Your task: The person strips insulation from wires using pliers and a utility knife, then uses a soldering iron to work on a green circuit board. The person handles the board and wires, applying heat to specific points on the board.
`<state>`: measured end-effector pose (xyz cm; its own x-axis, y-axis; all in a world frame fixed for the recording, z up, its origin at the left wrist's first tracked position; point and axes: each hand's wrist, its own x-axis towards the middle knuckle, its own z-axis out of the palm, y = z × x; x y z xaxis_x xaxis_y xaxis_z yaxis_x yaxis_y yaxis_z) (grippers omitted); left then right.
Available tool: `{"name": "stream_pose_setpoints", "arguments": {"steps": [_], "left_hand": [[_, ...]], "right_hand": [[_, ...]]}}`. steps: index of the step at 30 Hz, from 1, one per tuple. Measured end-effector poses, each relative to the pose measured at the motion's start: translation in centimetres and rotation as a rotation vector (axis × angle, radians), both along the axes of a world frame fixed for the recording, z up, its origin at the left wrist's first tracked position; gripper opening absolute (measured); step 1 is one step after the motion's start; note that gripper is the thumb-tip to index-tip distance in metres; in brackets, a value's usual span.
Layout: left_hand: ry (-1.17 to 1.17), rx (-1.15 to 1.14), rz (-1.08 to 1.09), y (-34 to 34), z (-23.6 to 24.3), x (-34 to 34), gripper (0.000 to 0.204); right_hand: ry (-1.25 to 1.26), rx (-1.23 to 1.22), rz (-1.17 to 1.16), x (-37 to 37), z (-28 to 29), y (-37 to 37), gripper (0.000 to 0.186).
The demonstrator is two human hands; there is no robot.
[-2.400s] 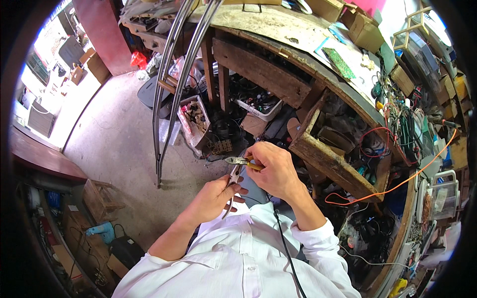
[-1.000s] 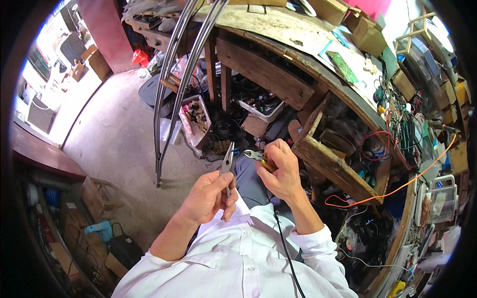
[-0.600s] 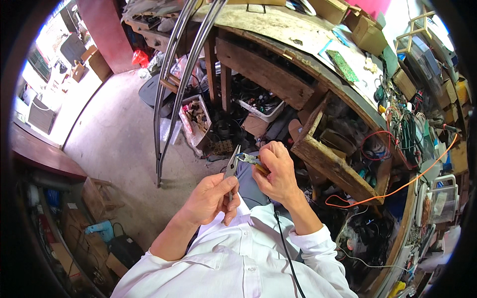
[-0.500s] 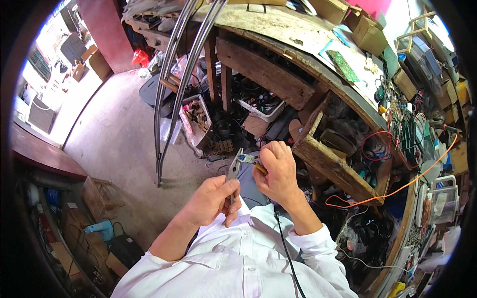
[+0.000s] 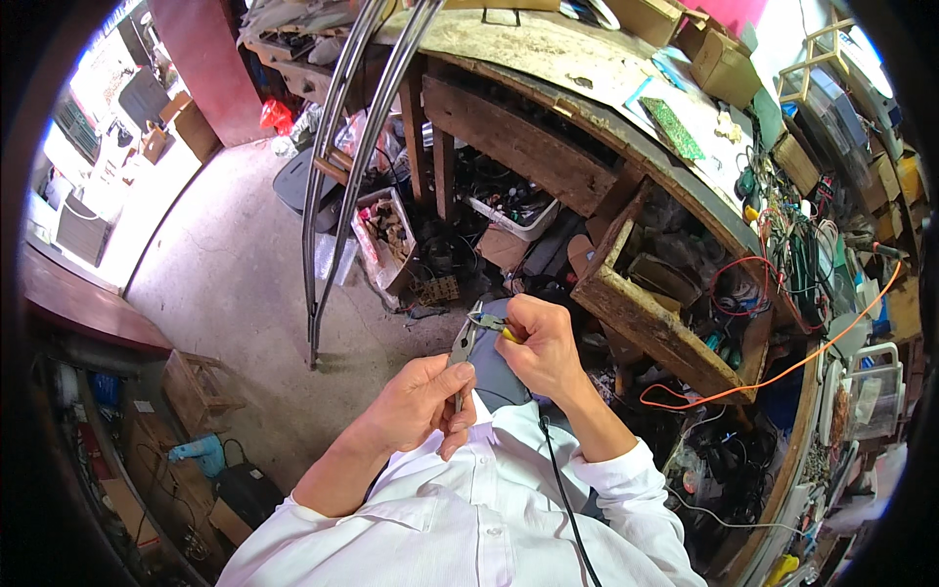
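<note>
My left hand (image 5: 423, 399) is closed around a pair of grey long-nose pliers (image 5: 463, 344), whose narrow jaws point up and away from me. In my right hand (image 5: 540, 342) is a second pair of pliers (image 5: 489, 322), smaller and with yellow on the handles, gripped in a fist. Its metal head points left and meets the tips of the long-nose pliers. A small bluish bit shows where the two tools come together, too small to make out. Both hands are in front of my white shirt, above my lap.
Ahead stands a worn wooden bench (image 5: 528, 44) with a green circuit board (image 5: 673, 129) on top. An open wooden drawer (image 5: 675, 338) juts out at the right, crossed by an orange cable (image 5: 782, 377). Curved metal strips (image 5: 311, 235) rise at the left. Boxes of parts lie beneath the bench.
My right hand has shifted slightly down and its pliers have turned, so their head shows more plainly against the long-nose tips. My left hand has barely moved.
</note>
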<state>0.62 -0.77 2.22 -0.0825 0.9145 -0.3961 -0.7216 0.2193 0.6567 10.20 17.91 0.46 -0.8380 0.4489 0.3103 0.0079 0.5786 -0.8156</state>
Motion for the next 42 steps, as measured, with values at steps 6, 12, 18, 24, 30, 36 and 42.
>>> {"name": "stream_pose_setpoints", "arguments": {"steps": [6,12,18,24,30,36,42], "left_hand": [[0.007,-0.017,0.024,0.2,0.2,0.0,0.033],[-0.055,0.083,-0.244,0.1,1.1,2.6,0.035],[0.04,0.009,-0.03,-0.3,1.1,0.1,0.031],[-0.008,0.058,-0.008,-0.3,-0.1,-0.2,0.032],[-0.033,0.028,0.025,-0.5,-0.3,-0.6,0.031],[0.009,-0.006,0.05,-0.2,-1.2,-1.0,0.033],[0.21,-0.046,0.013,-0.3,-0.6,-1.3,0.031]], "right_hand": [[-0.11,-0.561,0.069,0.0,-0.8,-0.2,0.025],[0.057,-1.162,0.037,-1.5,-1.3,1.1,0.017],[0.0,-0.851,0.02,-1.5,-2.0,1.9,0.029],[-0.12,-0.92,0.148,-1.6,-0.9,1.0,0.016],[-0.14,-1.103,0.226,-1.4,-1.2,1.5,0.02],[0.062,-1.039,0.064,-1.9,-0.9,0.4,0.027],[0.167,-0.921,-0.115,-1.9,-0.9,1.5,0.036]]}}
